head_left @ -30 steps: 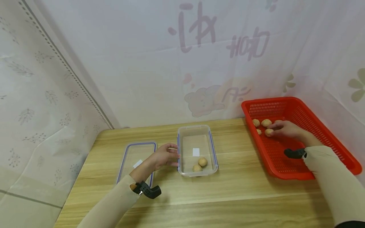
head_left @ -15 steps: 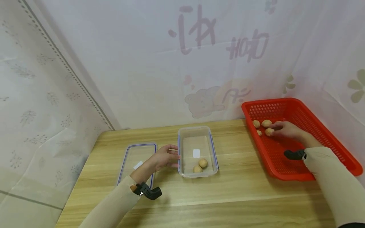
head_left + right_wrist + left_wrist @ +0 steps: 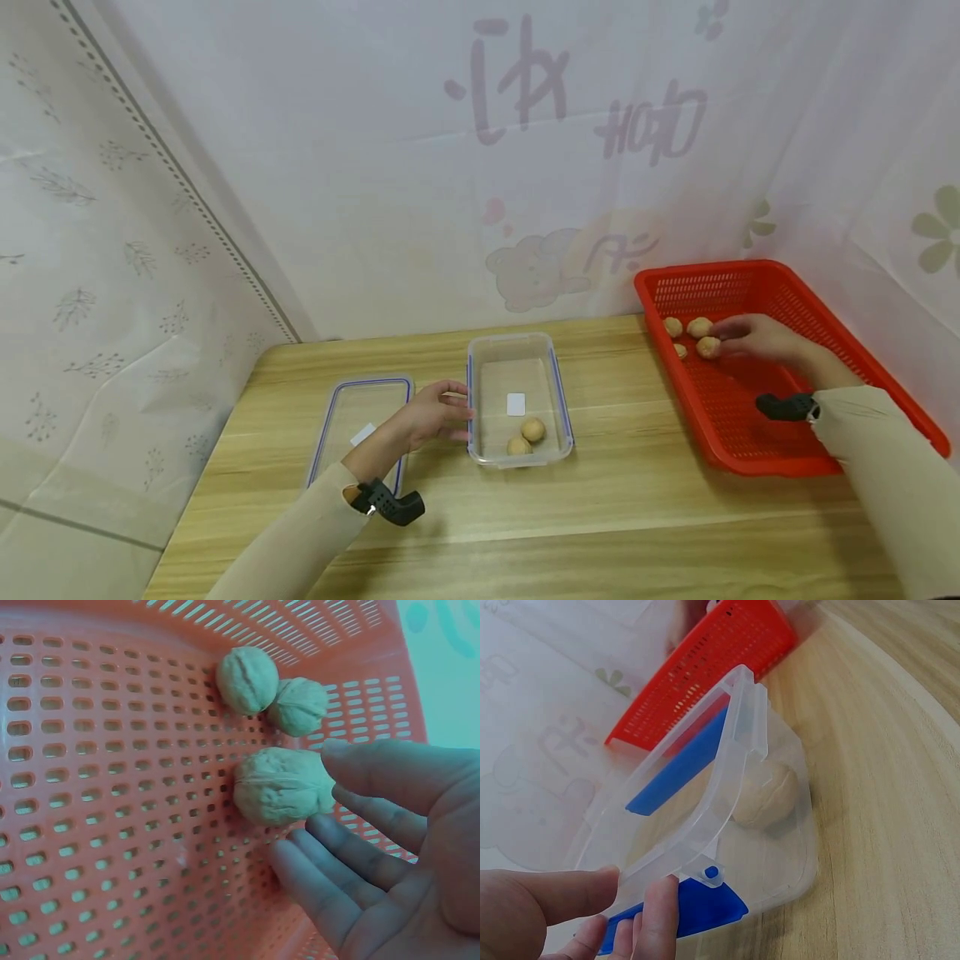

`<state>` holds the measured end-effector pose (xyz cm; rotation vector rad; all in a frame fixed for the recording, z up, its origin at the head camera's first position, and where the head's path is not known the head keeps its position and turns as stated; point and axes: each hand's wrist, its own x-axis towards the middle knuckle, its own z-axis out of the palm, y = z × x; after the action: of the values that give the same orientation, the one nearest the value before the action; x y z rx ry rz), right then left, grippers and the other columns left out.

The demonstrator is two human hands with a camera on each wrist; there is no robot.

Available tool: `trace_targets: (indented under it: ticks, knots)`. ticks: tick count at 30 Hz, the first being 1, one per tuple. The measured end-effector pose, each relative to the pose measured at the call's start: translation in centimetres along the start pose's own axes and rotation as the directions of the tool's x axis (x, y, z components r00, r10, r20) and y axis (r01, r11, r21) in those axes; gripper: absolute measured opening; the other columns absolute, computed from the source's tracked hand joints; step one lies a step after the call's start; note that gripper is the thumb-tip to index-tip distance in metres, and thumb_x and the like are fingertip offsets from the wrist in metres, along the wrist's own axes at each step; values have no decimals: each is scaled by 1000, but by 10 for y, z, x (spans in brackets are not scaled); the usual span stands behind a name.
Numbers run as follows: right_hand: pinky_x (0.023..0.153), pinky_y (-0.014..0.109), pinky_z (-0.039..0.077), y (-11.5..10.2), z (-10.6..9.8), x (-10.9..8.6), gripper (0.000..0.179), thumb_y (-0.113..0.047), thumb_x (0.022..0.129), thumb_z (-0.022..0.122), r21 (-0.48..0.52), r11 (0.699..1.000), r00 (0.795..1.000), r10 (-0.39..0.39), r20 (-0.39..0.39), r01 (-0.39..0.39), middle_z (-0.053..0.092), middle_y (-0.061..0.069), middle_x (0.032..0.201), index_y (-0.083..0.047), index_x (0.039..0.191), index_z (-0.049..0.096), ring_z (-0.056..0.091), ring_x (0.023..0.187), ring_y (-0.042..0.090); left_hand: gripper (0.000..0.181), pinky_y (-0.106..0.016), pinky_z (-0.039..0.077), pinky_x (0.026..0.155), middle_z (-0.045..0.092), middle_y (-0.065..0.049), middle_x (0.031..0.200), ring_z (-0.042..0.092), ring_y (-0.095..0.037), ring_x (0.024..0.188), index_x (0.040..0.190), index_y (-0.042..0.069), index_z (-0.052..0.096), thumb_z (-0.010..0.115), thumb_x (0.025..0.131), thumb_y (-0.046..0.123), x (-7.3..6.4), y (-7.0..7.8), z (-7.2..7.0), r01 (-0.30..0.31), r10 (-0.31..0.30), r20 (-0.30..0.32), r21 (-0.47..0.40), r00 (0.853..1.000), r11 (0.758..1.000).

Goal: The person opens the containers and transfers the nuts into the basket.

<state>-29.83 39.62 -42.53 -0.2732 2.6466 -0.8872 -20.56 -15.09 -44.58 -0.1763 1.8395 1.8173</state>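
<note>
My left hand (image 3: 433,412) rests at the left side of a clear plastic food container (image 3: 516,367), its fingertips touching the blue-latched edge. In the left wrist view the thumb lies by the rim and a fingertip lies against the blue latch (image 3: 705,907). Two walnuts (image 3: 533,429) sit in the container's near end. On the right, my right hand (image 3: 757,337) reaches into a red plastic basket (image 3: 750,450). Its fingers are spread apart beside a walnut (image 3: 277,786), with the thumb tip right at the shell. Other walnuts (image 3: 247,680) lie in the basket close by.
The container's blue-edged lid (image 3: 367,396) lies flat on the wooden table (image 3: 525,533), partly under my left forearm. A patterned curtain (image 3: 375,208) hangs behind the table and at both sides. The basket stands against the curtain at the right.
My right hand has shifted slightly right and up within the basket. A walnut that showed behind its fingers is now hidden. My left hand and the container have stayed in place.
</note>
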Motion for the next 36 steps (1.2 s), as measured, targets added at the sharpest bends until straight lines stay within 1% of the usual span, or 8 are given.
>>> trace_targets:
  ticks: [2, 8, 13, 15, 20, 22, 28, 36]
  knots:
    - [93, 40, 56, -3, -2, -2, 57, -22, 100, 66, -6, 1000, 1000, -8, -2, 8, 52, 37, 138, 15, 140, 48, 52, 123, 48, 48, -34, 67, 75, 48, -22, 124, 59, -25, 98, 139, -8, 42, 61, 95, -12, 0, 0, 0, -1, 1, 2, 1, 1000, 1000]
    - [106, 68, 45, -11, -7, -10, 65, -26, 102, 64, -3, 1000, 1000, -10, 11, 10, 46, 40, 142, 14, 147, 38, 45, 130, 55, 47, -34, 67, 76, 49, -20, 122, 59, -25, 96, 139, -8, 41, 60, 96, -12, 0, 0, -2, 3, -3, 10, -1, 1000, 1000]
    - [105, 76, 38, -21, -10, -17, 73, -38, 103, 61, -53, 998, 1000, -29, 9, 30, 39, 40, 148, 8, 152, 34, 37, 134, 57, 47, -34, 67, 75, 50, -19, 120, 60, -25, 96, 139, -8, 41, 61, 95, -12, 0, -1, -1, 7, -7, 12, -3, 1000, 1000]
    - [106, 79, 33, -26, -11, -18, 77, -41, 102, 61, -89, 995, 999, -37, 5, 37, 32, 40, 151, 7, 154, 31, 30, 137, 58, 47, -34, 67, 76, 49, -19, 121, 60, -25, 96, 139, -8, 41, 61, 96, -11, 0, -1, -1, 5, -5, 13, 1, 1000, 1000]
    - [108, 83, 20, -38, -11, -21, 86, -46, 101, 60, -182, 982, 998, -56, -8, 54, 13, 43, 157, 8, 157, 22, 13, 142, 62, 46, -36, 66, 77, 48, -21, 124, 59, -24, 98, 138, -8, 41, 60, 96, -11, 1, -2, 0, -2, 2, 13, 8, 1000, 1000]
    - [108, 85, 17, -43, -10, -22, 86, -47, 102, 58, -203, 977, 998, -64, -15, 59, 9, 44, 157, 7, 158, 21, 10, 142, 64, 46, -36, 67, 77, 48, -21, 124, 59, -24, 98, 138, -8, 41, 60, 96, -11, 1, -2, 0, -1, 1, 12, 2, 1000, 1000]
    - [108, 86, 14, -59, -8, -25, 83, -49, 104, 52, -218, 973, 996, -82, -18, 76, 7, 43, 158, 5, 158, 22, 7, 142, 64, 46, -36, 67, 77, 48, -21, 125, 59, -24, 98, 138, -7, 41, 60, 96, -11, 2, 0, 0, 8, -8, 12, -10, 1000, 1000]
    - [110, 83, 14, -86, -3, -28, 82, -45, 102, 60, -229, 963, 989, -145, -8, 139, 8, 41, 159, 3, 158, 24, 7, 144, 62, 46, -34, 66, 77, 47, -20, 125, 59, -23, 98, 139, -6, 41, 59, 97, -11, 1, 1, -1, 24, -24, 10, -13, 1000, 1000]
